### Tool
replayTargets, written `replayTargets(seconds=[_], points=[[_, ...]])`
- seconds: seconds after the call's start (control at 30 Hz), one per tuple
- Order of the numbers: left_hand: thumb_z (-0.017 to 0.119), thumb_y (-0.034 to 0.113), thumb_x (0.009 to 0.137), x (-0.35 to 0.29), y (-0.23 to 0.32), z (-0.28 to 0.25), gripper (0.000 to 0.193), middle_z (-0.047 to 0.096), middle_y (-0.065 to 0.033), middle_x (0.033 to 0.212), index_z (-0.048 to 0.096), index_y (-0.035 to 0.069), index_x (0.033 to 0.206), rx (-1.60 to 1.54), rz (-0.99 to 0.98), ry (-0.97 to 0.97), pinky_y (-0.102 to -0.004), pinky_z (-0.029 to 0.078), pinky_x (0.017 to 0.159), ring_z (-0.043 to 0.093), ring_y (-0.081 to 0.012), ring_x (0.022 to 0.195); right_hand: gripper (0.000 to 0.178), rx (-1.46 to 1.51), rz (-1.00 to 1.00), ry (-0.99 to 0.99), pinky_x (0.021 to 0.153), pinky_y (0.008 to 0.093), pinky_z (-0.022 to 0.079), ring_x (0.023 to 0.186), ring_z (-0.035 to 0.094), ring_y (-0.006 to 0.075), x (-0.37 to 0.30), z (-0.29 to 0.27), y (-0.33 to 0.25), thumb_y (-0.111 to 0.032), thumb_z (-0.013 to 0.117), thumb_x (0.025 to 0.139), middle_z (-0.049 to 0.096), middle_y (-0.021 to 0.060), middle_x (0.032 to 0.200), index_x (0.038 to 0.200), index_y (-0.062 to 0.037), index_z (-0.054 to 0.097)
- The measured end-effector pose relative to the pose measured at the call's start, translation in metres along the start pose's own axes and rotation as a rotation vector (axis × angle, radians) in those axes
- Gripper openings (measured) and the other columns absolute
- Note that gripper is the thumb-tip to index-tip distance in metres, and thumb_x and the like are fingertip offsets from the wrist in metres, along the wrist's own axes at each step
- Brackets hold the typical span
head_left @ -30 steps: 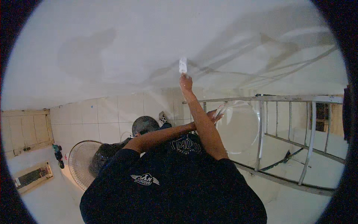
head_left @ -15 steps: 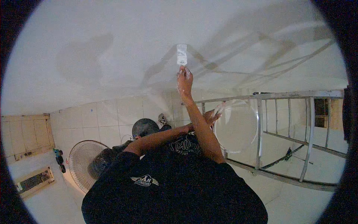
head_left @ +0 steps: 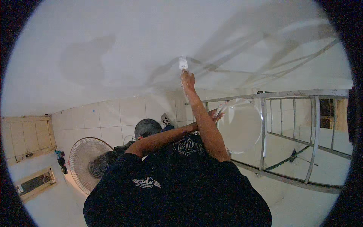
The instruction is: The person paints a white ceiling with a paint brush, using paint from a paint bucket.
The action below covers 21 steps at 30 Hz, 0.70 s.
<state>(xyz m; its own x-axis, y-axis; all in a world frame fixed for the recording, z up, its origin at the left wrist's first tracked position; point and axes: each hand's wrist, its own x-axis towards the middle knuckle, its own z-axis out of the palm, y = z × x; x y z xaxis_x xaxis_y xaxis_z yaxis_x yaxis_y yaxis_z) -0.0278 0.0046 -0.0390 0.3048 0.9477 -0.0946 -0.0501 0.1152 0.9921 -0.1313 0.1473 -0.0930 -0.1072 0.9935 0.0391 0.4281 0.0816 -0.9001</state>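
My right hand [head_left: 187, 78] is closed round the handle of a paintbrush [head_left: 183, 62] smeared white. The brush head lies against the white wall [head_left: 128, 49], or very close to it; I cannot tell which. White smears show on the right hand. Below that forearm, my left arm crosses to the right. The left hand [head_left: 216, 115] grips the near-left rim of a round, pale bucket [head_left: 242, 128], its fingers partly hidden behind the right forearm. The inside of the bucket looks off-white.
A metal ladder [head_left: 263, 132] stands to the right, behind and beside the bucket. On the left is a round fan [head_left: 83, 162] with a wire guard. A dark round object [head_left: 147, 128] and a patterned shoe [head_left: 165, 119] are low down, by pale tiles [head_left: 109, 113].
The paintbrush has come down the wall, toward me, and its head looks shorter. My right hand has dropped slightly with it. The left hand stays at the bucket.
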Motion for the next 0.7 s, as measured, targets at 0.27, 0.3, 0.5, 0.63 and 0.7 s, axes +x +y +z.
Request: replayTargets(seconds=[0.27,0.3,0.5,0.63,0.7], points=[[0.055,0.040,0.085,-0.003,0.002,0.000,0.034,0.048,-0.0003,0.065,0.053,0.007,0.095,0.033,-0.008,0.043,-0.0337,0.038,0.047,0.043,-0.0126,0.056,0.026,0.473,0.017,0.053,0.050,0.0241,0.039,0.056,0.048,0.0092,-0.008,-0.027,-0.085,-0.028,0.045,0.090,0.052,0.0031,0.064,0.079,-0.0051,0.051],[0.055,0.039,0.085,-0.003,0.002,0.002,0.033,0.048,-0.0005,0.065,0.053,0.007,0.092,-0.030,0.011,0.066,-0.0341,0.038,0.047,0.043,-0.0130,0.055,0.026,0.511,0.085,-0.038,0.052,0.0237,0.040,0.057,0.049,0.0101,-0.005,-0.023,-0.077,-0.027,0.045,0.091,0.053,0.0036,0.065,0.081,-0.0043,0.051],[0.056,0.037,0.085,0.000,-0.006,0.002,0.033,0.050,-0.0034,0.070,0.054,0.004,0.090,0.037,0.099,0.057,-0.0351,0.039,0.048,0.047,-0.0154,0.057,0.021,-0.244,0.245,-0.223,0.066,0.0392,0.048,0.077,0.058,0.0330,-0.004,0.000,0.027,-0.017,0.045,0.083,0.059,0.0180,0.073,0.087,0.0016,0.055],[0.056,0.037,0.085,0.006,-0.013,0.006,0.034,0.051,-0.0067,0.070,0.055,0.004,0.089,0.042,0.346,0.154,-0.0366,0.039,0.050,0.047,-0.0165,0.060,0.019,0.201,0.533,0.062,0.063,0.0425,0.047,0.073,0.057,0.0337,0.006,0.000,-0.001,-0.014,0.046,0.080,0.059,0.0180,0.072,0.084,0.0014,0.056],[0.051,0.037,0.087,0.007,-0.006,0.012,0.037,0.053,-0.0085,0.082,0.049,0.003,0.104,0.085,0.205,0.032,-0.0360,0.041,0.061,0.048,-0.0175,0.070,0.020,-0.046,0.046,0.027,0.062,0.0430,0.043,0.072,0.056,0.0337,0.017,-0.017,0.002,-0.015,0.044,0.084,0.058,0.0192,0.070,0.083,0.0016,0.055]])
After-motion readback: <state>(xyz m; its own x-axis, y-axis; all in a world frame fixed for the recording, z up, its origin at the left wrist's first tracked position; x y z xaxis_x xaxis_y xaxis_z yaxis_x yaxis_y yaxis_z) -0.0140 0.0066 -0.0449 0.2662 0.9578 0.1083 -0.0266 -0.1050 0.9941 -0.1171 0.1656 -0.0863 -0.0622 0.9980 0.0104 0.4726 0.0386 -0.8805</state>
